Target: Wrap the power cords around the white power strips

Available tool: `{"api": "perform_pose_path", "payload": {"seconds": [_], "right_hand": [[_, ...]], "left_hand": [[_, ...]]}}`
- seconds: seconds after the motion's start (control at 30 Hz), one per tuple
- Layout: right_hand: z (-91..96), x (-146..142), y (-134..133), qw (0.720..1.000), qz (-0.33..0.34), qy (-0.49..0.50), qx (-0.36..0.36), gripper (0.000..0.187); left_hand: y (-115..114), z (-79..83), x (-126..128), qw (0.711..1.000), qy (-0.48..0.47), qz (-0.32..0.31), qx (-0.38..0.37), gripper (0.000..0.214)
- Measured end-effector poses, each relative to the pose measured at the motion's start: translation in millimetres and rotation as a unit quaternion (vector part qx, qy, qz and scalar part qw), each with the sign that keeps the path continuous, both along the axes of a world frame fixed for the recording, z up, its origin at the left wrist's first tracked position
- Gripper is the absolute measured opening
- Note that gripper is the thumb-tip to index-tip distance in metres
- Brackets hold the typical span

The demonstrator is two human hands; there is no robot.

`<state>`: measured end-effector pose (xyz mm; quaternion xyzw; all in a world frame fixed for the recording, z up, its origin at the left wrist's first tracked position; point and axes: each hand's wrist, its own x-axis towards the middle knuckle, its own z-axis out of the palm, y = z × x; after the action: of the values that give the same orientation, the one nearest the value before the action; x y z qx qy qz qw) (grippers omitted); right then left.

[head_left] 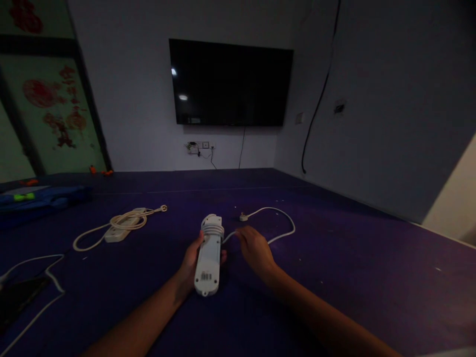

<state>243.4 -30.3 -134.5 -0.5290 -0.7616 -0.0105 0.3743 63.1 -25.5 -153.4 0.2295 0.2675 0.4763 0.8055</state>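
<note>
A white power strip (208, 263) lies back side up in my left hand (191, 260), whose thumb rests along its left edge while fingertips show at the right edge. Several turns of its white cord (212, 229) are wound round the far end. My right hand (255, 246), just to the right of the strip, pinches the cord where it leaves the winding. Beyond that hand the loose cord curves over the purple surface and ends in a plug (243, 217).
Another power strip (118, 233) with its cord looped over it lies at the left. Nearer, a dark flat object (22, 297) sits by a white cable (55, 282). Blue fabric (44, 198) is at the far left. A television (230, 84) hangs on the wall ahead.
</note>
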Motion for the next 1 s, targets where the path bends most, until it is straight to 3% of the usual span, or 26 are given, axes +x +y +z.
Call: {"api": "perform_pose_path", "payload": {"seconds": [0.2, 0.33, 0.5, 0.6, 0.87, 1.0], "right_hand": [[1.2, 4.3, -0.7, 0.995, -0.011, 0.067, 0.074, 0.028], [5.4, 9.4, -0.8, 0.985, -0.010, 0.116, 0.125, 0.027], [9.8, 13.8, -1.8, 0.975, -0.021, 0.145, 0.167, 0.030], [12.0, 15.3, -4.1, 0.974, -0.031, 0.138, 0.177, 0.033], [17.4, 26.3, -0.5, 0.985, -0.172, 0.004, 0.023, 0.045], [8.1, 30.2, 15.0, 0.984, -0.146, -0.089, -0.049, 0.038]], "left_hand": [[-3.8, -0.5, 1.6, 0.998, 0.012, -0.053, 0.038, 0.048], [-4.6, -3.1, 2.3, 0.997, -0.006, -0.044, 0.063, 0.040], [-7.1, -1.4, 1.4, 0.993, 0.034, -0.086, 0.070, 0.049], [-8.3, 1.8, 1.3, 0.993, 0.054, -0.069, 0.072, 0.042], [-7.4, 4.9, -4.2, 0.996, 0.045, -0.033, 0.075, 0.035], [-7.0, 3.1, -5.7, 0.996, 0.020, -0.043, 0.082, 0.038]]}}
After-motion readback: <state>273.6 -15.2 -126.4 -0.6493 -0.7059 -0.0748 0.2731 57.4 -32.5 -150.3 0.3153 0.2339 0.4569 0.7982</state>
